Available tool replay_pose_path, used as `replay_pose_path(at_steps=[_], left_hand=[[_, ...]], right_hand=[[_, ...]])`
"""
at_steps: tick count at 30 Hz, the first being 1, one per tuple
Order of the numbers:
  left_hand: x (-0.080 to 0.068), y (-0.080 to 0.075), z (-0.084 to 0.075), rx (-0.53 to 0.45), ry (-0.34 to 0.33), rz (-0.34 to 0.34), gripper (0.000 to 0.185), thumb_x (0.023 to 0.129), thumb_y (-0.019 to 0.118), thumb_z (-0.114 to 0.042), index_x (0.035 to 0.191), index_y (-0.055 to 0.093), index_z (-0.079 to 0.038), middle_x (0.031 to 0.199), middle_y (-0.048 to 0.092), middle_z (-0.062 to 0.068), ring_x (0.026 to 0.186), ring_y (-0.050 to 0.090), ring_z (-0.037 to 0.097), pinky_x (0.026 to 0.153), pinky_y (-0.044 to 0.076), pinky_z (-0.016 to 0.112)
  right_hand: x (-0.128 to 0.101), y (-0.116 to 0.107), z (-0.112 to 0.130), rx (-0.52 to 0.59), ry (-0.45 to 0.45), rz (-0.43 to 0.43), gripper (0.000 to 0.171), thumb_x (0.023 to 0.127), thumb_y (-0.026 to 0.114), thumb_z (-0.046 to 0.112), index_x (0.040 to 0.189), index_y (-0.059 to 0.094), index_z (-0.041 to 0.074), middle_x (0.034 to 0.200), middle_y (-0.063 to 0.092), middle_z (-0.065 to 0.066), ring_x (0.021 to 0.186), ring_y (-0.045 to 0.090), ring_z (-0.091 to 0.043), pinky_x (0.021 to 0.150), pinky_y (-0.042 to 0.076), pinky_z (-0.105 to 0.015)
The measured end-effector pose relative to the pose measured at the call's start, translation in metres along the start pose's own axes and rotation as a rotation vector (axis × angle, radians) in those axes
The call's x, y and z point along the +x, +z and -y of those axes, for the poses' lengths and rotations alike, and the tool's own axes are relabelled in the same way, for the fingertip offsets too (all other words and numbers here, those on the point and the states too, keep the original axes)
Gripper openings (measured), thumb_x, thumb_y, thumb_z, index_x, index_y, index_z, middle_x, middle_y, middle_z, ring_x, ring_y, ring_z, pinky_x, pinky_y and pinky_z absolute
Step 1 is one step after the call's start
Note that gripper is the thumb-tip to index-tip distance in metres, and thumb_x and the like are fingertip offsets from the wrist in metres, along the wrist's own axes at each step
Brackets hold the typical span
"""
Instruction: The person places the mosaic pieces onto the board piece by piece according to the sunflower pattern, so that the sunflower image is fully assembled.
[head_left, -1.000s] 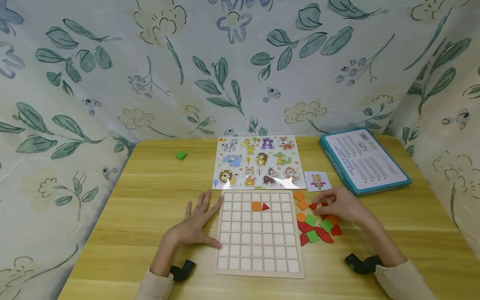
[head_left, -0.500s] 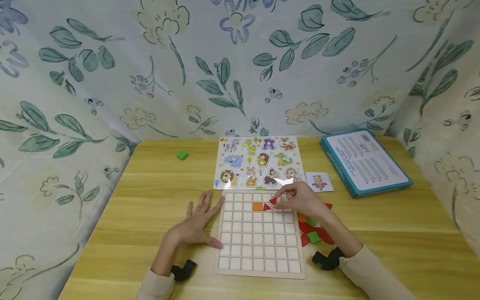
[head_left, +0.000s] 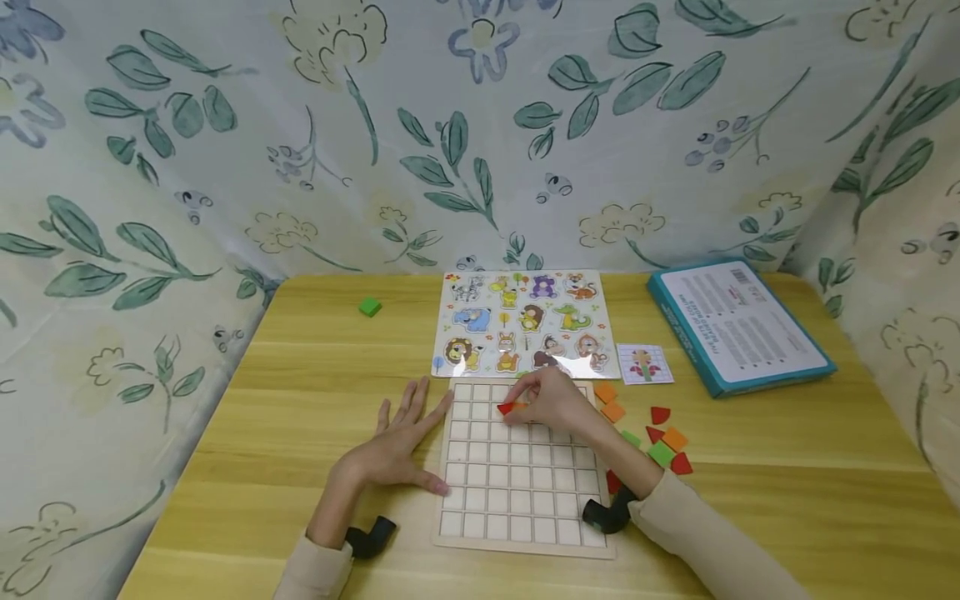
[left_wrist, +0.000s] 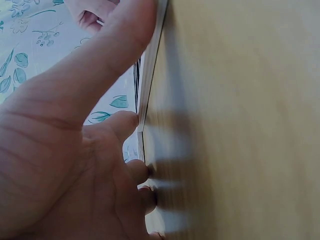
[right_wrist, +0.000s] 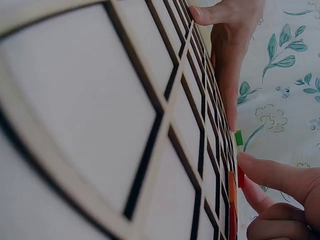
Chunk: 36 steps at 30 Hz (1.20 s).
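The wooden grid board [head_left: 498, 527] lies flat on the table in the head view. Above its second row, my right hand [head_left: 553, 402] pinches a small red triangle [head_left: 504, 408] between thumb and fingers, just left of an orange square [head_left: 520, 408] sitting in a cell. The right wrist view shows the pinched triangle [right_wrist: 241, 177] edge-on, close to the orange square [right_wrist: 231, 187]. With fingers spread, my left hand [head_left: 390, 450] rests on the table, thumb and forefinger touching the board's left edge. My right hand covers some cells.
Several red, green and orange pieces, including an orange square [head_left: 676, 439], lie right of the board. Behind it are an animal puzzle [head_left: 487, 342], a pattern card [head_left: 645, 364] and a blue-edged box [head_left: 742, 325]. A green block [head_left: 370, 307] sits back left.
My right hand picked up the red triangle from the loose pieces and carried it left across the board, past the orange square. My left hand has stayed at the board's edge.
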<state>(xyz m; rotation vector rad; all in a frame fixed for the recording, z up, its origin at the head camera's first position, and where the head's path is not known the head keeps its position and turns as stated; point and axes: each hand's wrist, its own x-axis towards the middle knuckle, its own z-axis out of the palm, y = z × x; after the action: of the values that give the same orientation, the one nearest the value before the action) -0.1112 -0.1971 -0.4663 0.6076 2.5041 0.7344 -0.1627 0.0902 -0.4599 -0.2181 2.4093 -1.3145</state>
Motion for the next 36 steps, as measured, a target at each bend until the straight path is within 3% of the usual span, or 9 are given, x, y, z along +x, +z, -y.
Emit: replay_pose_path(at_steps=[25,36], left_hand=[[0.0008,0.0004,-0.0009,-0.009,0.001,-0.001,0.131,0.072,0.091,-0.05,0.168,0.007,-0.02,0.17,-0.027,0.021,0.157,-0.025,0.042,0.12,-0.019,0.073],[0.0003,0.0003,-0.0011,-0.003,0.004,-0.001,0.13,0.073,0.09,-0.05,0.168,0.007,-0.02,0.17,-0.025,0.022,0.157,-0.025,0.043,0.12,-0.019,0.073]], right_hand=[[0.0035,0.003,0.0007,0.043,-0.027,0.045,0.013,0.08,0.089,0.01,0.093,0.084,0.01,0.056,0.044,0.004,0.055,0.03,-0.011,0.053,0.027,-0.023],[0.0008,0.0019,0.0007,0.052,-0.015,0.036,0.014,0.081,0.088,0.012,0.094,0.084,0.01,0.053,0.041,0.005,0.054,0.03,-0.012,0.052,0.026,-0.023]])
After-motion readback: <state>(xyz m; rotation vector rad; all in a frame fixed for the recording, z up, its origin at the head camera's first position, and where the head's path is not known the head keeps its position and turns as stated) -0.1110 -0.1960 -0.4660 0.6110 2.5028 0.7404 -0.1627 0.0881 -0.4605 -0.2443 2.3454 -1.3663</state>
